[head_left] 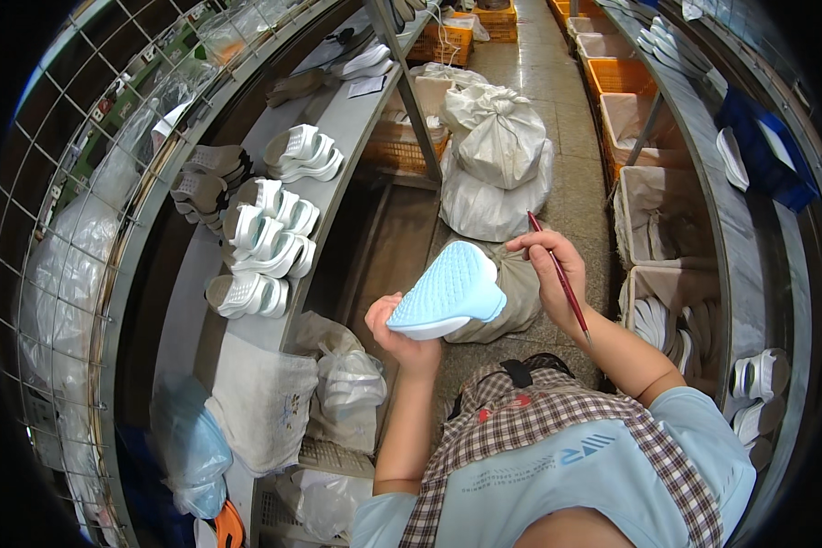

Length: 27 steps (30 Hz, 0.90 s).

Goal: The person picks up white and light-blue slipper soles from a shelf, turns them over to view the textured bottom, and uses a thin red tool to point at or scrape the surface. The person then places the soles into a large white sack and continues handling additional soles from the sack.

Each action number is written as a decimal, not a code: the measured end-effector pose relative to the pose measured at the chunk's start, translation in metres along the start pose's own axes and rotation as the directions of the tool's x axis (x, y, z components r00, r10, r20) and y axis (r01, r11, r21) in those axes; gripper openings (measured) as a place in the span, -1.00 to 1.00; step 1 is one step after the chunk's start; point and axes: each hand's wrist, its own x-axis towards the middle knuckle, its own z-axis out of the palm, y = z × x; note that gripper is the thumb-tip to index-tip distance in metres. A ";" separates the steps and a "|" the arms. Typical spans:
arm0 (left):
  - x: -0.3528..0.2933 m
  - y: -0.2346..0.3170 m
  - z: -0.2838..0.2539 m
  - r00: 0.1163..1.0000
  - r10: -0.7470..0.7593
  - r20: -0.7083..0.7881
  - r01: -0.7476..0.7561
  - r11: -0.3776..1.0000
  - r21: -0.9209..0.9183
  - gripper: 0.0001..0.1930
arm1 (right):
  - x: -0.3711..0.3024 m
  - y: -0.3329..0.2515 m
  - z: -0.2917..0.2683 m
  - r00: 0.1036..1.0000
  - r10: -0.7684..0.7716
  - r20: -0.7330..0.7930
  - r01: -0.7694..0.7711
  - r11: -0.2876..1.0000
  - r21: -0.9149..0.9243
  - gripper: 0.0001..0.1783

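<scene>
My left hand [400, 336] grips the heel or toe end of a shoe sole [449, 285], light blue on its patterned face with a white edge. The sole is tilted, patterned face up, in front of my body. Between the fingers of my right hand [557, 267] is a slim dark red brush-like stick [566, 288]. Its pale, fine end points down toward my forearm, and its other end sticks up past the fingertips. The stick and the sole are apart. Whether the fine end has bristles is too small to tell.
On the left shelf stand stacked white soles [274, 228] and a white cloth [260, 402]. Tied white sacks [495, 137] stand on the floor ahead. Lined orange crates [623, 80] sit under the right shelf [694, 128], which bears a blue bin [765, 155]. Wire mesh [55, 183] borders the left.
</scene>
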 end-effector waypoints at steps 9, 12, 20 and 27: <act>0.003 0.009 -0.006 0.999 0.044 0.010 -0.044 0.999 -0.010 -0.46 | -0.007 -0.002 0.002 0.996 0.083 0.035 -0.083 0.997 -0.011 -0.82; 0.001 0.005 -0.008 0.999 0.051 0.003 -0.051 0.999 -0.009 -0.46 | -0.010 -0.003 0.005 0.995 0.094 0.042 -0.093 0.995 -0.019 -0.81; -0.014 0.003 -0.014 0.811 -0.580 -0.080 0.505 0.762 -0.406 -0.39 | -0.016 0.013 0.018 0.955 0.269 0.124 -0.291 0.932 0.217 -0.75; 0.008 0.010 -0.036 0.705 -0.679 0.204 0.651 0.507 -0.564 -0.52 | 0.007 0.000 0.039 0.993 0.090 0.078 -0.104 0.974 0.202 -0.76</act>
